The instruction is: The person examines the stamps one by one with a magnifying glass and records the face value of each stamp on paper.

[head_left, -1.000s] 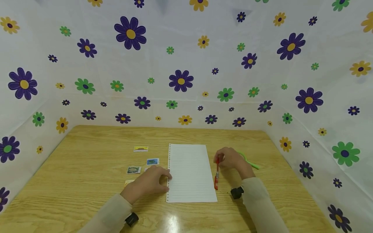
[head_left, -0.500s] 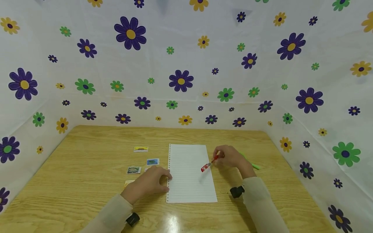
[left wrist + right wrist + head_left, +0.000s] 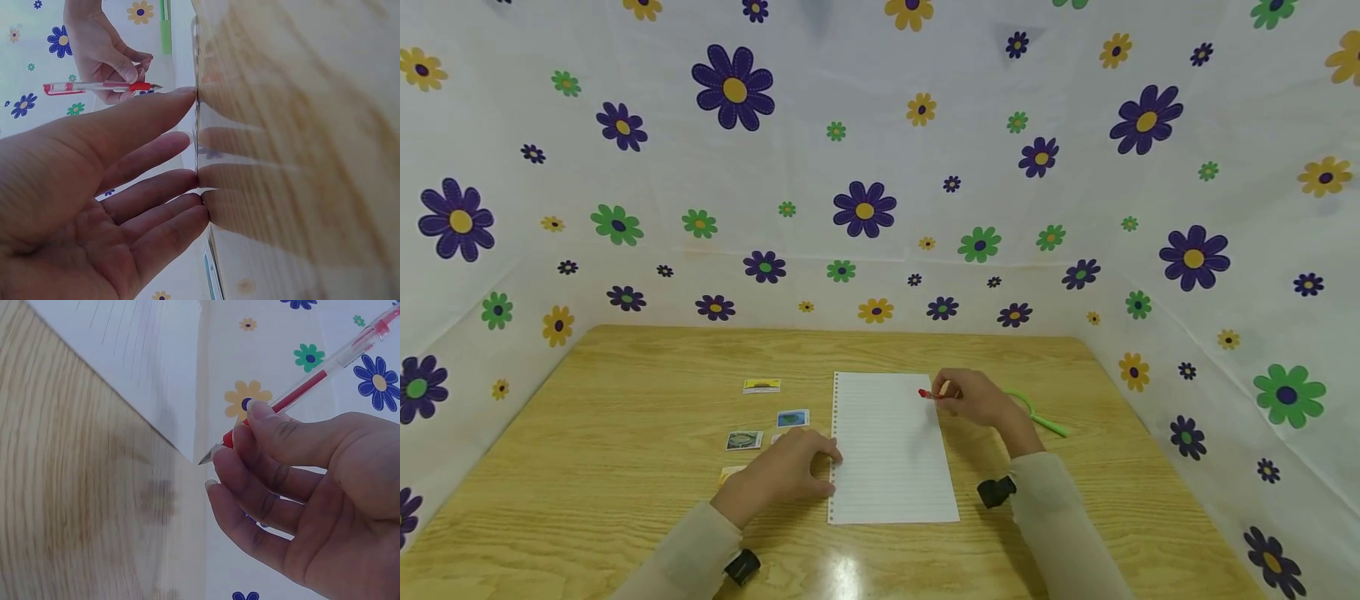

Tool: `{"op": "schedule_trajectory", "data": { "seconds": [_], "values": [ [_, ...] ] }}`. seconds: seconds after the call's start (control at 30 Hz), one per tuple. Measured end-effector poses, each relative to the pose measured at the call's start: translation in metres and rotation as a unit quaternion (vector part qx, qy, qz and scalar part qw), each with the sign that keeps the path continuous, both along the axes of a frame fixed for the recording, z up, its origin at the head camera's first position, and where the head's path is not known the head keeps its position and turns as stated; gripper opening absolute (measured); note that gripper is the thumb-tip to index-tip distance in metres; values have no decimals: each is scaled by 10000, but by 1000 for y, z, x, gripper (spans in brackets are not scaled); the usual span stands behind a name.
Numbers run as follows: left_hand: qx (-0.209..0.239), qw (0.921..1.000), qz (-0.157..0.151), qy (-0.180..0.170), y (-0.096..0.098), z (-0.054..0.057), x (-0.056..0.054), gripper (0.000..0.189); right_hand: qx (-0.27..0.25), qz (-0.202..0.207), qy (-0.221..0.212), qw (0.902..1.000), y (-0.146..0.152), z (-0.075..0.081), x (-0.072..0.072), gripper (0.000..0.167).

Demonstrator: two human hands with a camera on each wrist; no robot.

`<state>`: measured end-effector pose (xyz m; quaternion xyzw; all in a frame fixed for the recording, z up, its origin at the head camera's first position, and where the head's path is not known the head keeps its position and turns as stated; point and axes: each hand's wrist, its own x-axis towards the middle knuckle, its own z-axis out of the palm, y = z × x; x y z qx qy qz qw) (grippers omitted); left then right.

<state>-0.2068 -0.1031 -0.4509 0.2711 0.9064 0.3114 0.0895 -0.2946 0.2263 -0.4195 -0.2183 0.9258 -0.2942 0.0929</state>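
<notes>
A lined loose-leaf sheet (image 3: 887, 458) with holes down its left side lies on the wooden table. My left hand (image 3: 782, 467) rests at its left edge, thumb and fingers spread, fingertips down at the paper in the left wrist view. Over the sheet's upper right part, my right hand (image 3: 973, 396) pinches a red pen (image 3: 928, 394) between thumb and fingers near its tip. The right wrist view shows the clear barrel of the pen (image 3: 303, 389), its bare metal point showing and the tip above the surface.
Left of the sheet lie several small picture cards, among them a yellow one (image 3: 762, 386), a blue one (image 3: 793, 418) and a dark one (image 3: 744, 440); others are partly behind my left hand. A green ring with a handle (image 3: 1047, 425) lies at right. Flowered cloth (image 3: 805, 167) surrounds the table.
My right hand has lifted the pen from beside the sheet, swung its far end up and leftward, and moved slightly left over the paper. The left hand has stayed put.
</notes>
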Motion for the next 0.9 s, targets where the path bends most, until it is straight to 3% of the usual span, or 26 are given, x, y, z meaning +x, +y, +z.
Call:
{"op": "schedule_trajectory", "data": {
  "seconds": [0.4, 0.63, 0.9],
  "values": [
    [13, 10000, -27, 74, -2, -2, -1, 33, -278, 68, -152, 9995, -20, 3, -2, 10],
    [-1, 10000, 53, 12, -1, 0, 0, 33, -1084, 139, -394, 9932, -33, -3, -5, 15],
    [-17, 10000, 48, -67, 0, -2, -1, 35, -1788, -183, -906, 9795, -51, -15, -11, 20]
  ]
}}
